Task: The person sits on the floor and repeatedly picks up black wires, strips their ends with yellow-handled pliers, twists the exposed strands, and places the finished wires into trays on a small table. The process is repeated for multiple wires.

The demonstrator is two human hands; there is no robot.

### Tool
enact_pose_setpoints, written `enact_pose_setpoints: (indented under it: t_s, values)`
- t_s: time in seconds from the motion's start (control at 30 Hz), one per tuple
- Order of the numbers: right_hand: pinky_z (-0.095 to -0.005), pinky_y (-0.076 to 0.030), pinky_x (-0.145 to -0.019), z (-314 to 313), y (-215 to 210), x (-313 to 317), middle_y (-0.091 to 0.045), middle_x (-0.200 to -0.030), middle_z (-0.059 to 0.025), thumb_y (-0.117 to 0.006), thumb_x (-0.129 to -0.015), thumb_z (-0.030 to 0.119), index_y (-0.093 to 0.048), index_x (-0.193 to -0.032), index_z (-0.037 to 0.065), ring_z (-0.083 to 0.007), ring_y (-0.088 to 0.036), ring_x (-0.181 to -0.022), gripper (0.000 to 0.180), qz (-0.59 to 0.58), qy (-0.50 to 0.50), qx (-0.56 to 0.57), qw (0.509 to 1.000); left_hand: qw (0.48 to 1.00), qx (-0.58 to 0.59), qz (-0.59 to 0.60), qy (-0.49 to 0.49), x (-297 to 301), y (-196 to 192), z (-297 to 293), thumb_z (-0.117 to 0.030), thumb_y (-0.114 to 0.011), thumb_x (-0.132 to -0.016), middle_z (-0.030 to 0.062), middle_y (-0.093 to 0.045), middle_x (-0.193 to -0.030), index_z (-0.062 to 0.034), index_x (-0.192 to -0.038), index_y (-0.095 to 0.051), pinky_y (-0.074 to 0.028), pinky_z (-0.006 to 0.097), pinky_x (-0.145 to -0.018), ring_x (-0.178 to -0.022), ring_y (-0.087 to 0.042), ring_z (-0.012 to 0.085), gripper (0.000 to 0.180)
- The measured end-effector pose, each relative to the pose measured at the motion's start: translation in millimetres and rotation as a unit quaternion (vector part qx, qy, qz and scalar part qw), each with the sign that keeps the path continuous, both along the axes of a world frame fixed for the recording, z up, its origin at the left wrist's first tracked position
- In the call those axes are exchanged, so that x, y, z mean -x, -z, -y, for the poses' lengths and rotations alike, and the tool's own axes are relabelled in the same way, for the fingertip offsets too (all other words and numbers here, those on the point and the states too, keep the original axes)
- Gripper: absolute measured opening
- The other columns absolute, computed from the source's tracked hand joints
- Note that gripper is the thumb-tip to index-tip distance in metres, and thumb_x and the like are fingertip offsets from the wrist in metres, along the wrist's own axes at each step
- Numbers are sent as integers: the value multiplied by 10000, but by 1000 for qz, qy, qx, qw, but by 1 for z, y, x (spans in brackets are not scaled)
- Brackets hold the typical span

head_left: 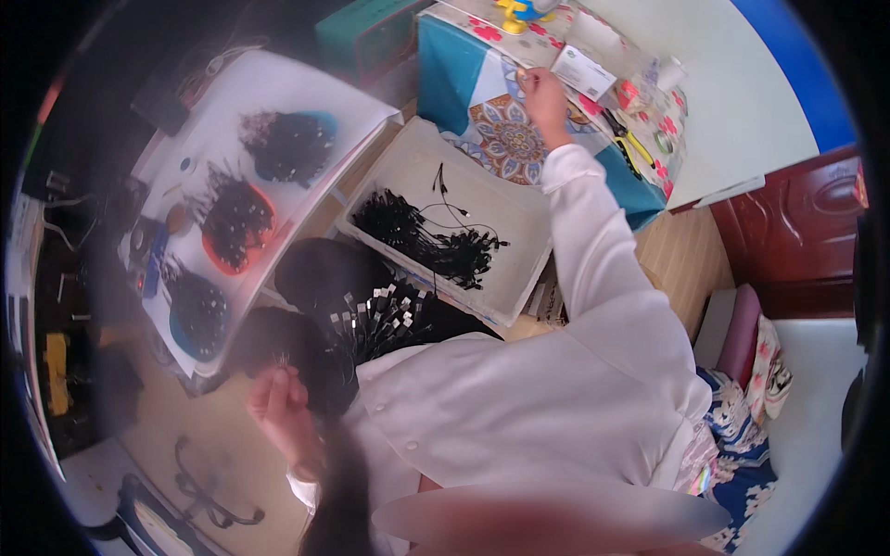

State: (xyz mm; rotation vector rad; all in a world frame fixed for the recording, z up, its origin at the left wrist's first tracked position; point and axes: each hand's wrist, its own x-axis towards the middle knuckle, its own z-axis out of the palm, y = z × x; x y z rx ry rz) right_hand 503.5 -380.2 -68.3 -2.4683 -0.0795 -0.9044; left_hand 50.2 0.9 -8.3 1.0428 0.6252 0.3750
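Note:
My left hand (278, 400) is raised at the lower left, its fingers pinched around thin wire-like strands (282, 360). My right hand (545, 95) reaches to the edge of the cloth-covered table, fingertips drawn together; whatever they hold is too small to make out. Across my lap lies a bundle of black USB cables (382, 315) with silver plugs pointing up. Beyond it, a white plastic bin (527, 222) contains a heap of more black cables (431, 236). A small white box (584, 72) sits just right of my right hand.
On a white table (343, 88) at left stand a red tray (264, 206) and two blue-rimmed trays, heaped with dark small parts. Yellow-handled pliers (640, 148) lie on the patterned cloth (508, 134). A green crate (366, 37) stands behind. Dark red wooden panels (788, 232) are at right.

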Motion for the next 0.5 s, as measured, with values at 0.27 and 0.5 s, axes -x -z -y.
enact_pose_setpoints:
  t_s: [0.27,0.5]
  values:
    - [-474,-476,-902,210,5,49,-622,-1121,-259,-608,-725,741,-571,-1183,-9,-407,-589,-1074,879,-257,209,297,896,999,-15,3,37,-21,-10,13,-36,-605,-881,107,-649,-822,28,-933,-656,-356,211,-518,-595,-474,78,97]
    - [-458,-498,-708,187,5,92,-640,-873,-201,-678,-808,332,-636,-1012,1,-379,-627,-809,391,-120,189,359,906,995,-18,3,94,-17,-15,14,-50,-618,-881,28,-587,-670,46,-874,-669,-305,190,-477,-547,-462,47,109]
